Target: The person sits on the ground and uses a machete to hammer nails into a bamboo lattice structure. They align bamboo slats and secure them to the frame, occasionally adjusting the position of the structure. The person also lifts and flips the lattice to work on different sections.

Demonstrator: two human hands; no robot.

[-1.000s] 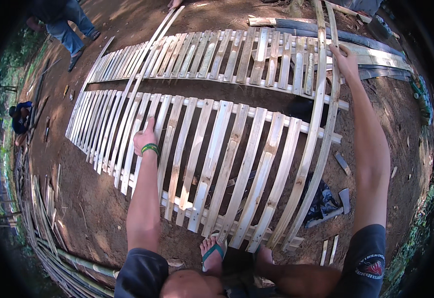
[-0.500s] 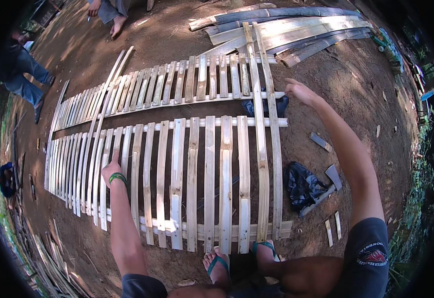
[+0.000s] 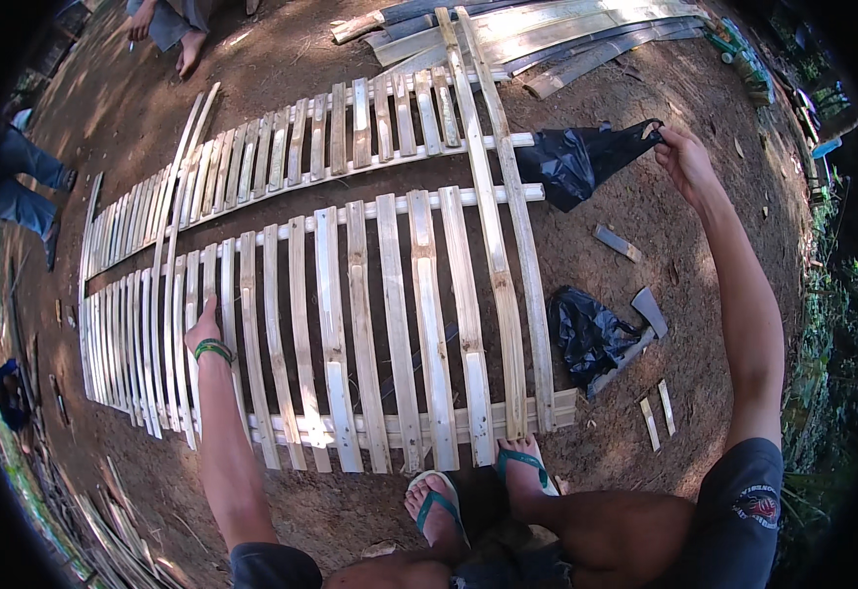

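My right hand (image 3: pixel 686 165) pinches the corner of a black plastic bag (image 3: pixel 568 162), pulled out taut to the right of the far panel. The bag's left end lies against the ends of that panel's rails. My left hand (image 3: pixel 205 329) is closed on a bamboo slat (image 3: pixel 210 267) in the left part of the near panel, thumb up along it; its other fingers are mostly hidden. Both the near slatted panel (image 3: pixel 358 294) and the far slatted panel (image 3: pixel 338 128) are pale split bamboo nailed across rails. Long paired strips (image 3: pixel 493 236) cross both panels.
A second black plastic bag (image 3: pixel 586 334) lies on the ground beside a hatchet (image 3: pixel 649 312). Nearby are a small flat block (image 3: pixel 617 242) and two short slats (image 3: pixel 658 414). Split bamboo (image 3: pixel 547 44) is piled at the back. Other people's legs (image 3: pixel 26 182) show far left.
My right hand has taken hold of the black bag and drawn it out from under the strips to the right. My left hand has stayed at the near panel's slats. The view has shifted slightly.
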